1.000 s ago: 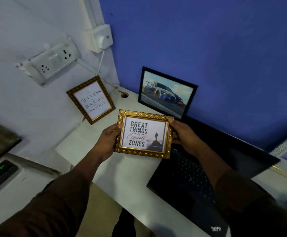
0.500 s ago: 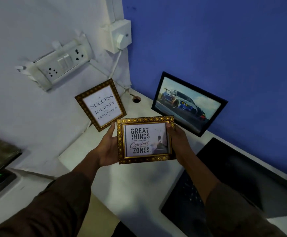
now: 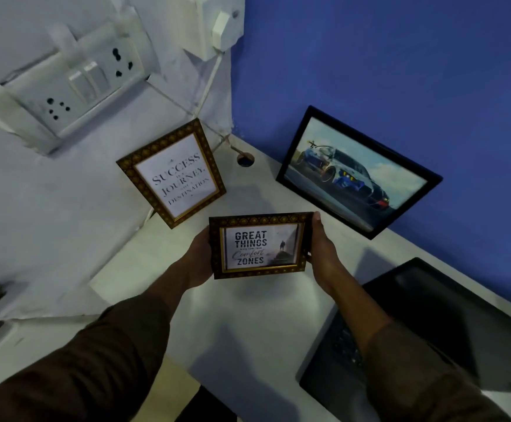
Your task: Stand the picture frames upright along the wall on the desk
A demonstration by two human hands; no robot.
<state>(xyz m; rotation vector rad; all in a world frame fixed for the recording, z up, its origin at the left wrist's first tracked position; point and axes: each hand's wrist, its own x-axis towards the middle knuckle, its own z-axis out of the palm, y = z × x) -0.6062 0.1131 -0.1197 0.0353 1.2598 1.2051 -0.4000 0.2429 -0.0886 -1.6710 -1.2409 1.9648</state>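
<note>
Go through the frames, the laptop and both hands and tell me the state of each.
Success frame: upright, leaning on white wall.
Car frame: upright, leaning on blue wall.
Great Things frame: held, not yet placed.
Laptop: open.
Left hand: gripping frame.
Right hand: gripping frame.

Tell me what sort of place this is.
Probably a home or small office desk corner. A white desk meets a blue wall, an open black laptop sits at the right, and a wall socket panel is mounted above it.
</note>
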